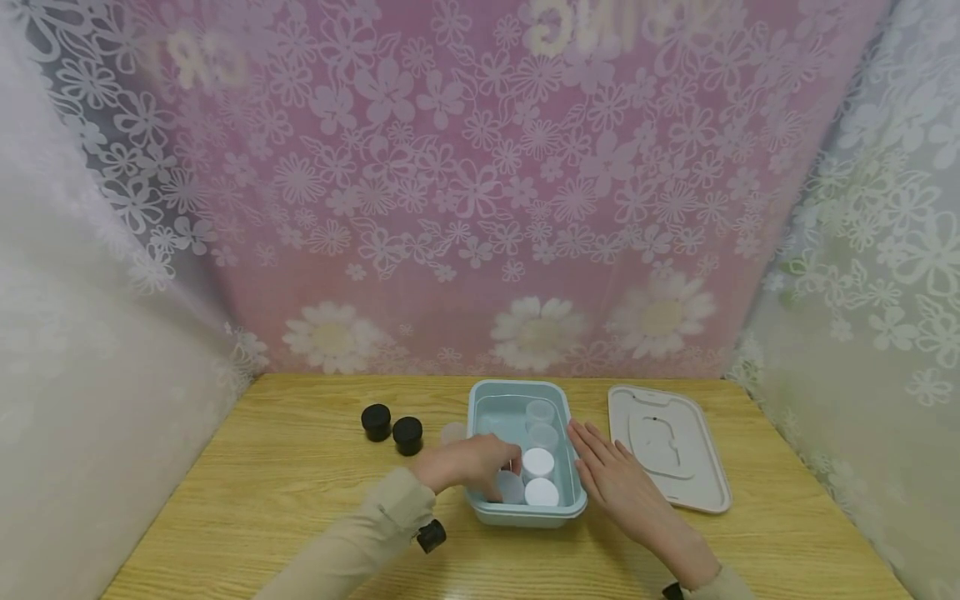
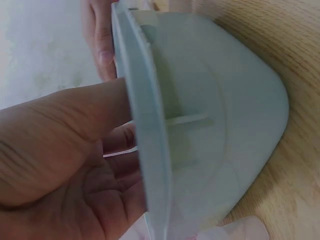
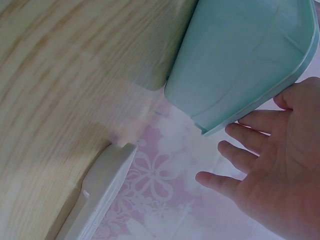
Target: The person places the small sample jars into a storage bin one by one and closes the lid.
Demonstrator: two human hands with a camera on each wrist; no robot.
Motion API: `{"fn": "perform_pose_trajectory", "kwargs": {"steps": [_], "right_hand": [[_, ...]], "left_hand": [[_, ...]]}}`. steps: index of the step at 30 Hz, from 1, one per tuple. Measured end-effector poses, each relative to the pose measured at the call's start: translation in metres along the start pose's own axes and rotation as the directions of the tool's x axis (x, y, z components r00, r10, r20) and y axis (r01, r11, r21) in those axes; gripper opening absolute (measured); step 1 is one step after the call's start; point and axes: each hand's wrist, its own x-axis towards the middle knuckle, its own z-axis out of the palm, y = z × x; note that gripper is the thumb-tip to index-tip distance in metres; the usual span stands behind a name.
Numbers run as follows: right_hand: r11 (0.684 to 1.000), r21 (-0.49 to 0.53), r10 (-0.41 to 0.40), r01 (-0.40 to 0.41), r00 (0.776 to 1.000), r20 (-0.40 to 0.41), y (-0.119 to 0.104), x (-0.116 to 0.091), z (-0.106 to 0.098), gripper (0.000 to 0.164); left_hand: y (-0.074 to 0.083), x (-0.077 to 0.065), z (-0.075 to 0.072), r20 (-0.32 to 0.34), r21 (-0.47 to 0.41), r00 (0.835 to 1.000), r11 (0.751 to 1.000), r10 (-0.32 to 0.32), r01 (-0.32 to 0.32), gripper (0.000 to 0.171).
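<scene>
A pale blue plastic bin (image 1: pixel 525 518) stands on the table with small round containers in it. My left hand (image 1: pixel 474 463) reaches over its left rim and grips a small translucent container (image 1: pixel 512 488) at the near left corner; in the left wrist view, the bin wall hides the fingertips. Along the bin's right side are two white-topped containers (image 1: pixel 540 477) and, behind them, two clear cups (image 1: pixel 542 423). My right hand (image 1: pixel 621 487) lies with straight fingers against the bin's right rim, as the right wrist view (image 3: pixel 280 150) also shows.
Two black-lidded jars (image 1: pixel 392 429) stand left of the bin. Another translucent container (image 1: pixel 453 432) sits against the bin's left side, partly behind my left hand. A whitish lid (image 1: pixel 667 446) lies flat on the right. Flowered curtains (image 1: pixel 480 192) enclose the wooden table (image 1: pixel 247 508).
</scene>
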Motion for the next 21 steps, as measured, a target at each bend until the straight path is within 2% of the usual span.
{"fn": "perform_pose_trajectory", "kwargs": {"steps": [5,13,17,21], "right_hand": [[1.000,0.004,0.005,-0.005,1.000,0.006,0.000,0.000,0.000,0.051],[1.000,0.004,0.001,-0.001,1.000,0.002,0.000,0.000,-0.001,0.051],[1.000,0.011,0.010,-0.010,1.000,0.008,0.000,0.000,-0.001,0.051],[1.000,0.015,0.023,-0.023,1.000,0.015,0.000,0.000,-0.001,0.050]], "left_hand": [[0.004,0.002,0.002,0.037,0.042,0.999,0.999,-0.022,0.020,0.029],[0.002,0.000,-0.005,0.072,0.043,0.997,0.999,0.014,-0.017,0.031],[-0.003,-0.002,-0.007,0.018,-0.011,0.999,0.999,0.050,-0.050,0.031],[-0.013,-0.005,-0.011,-0.095,-0.125,0.990,0.986,0.100,-0.112,0.023]]}}
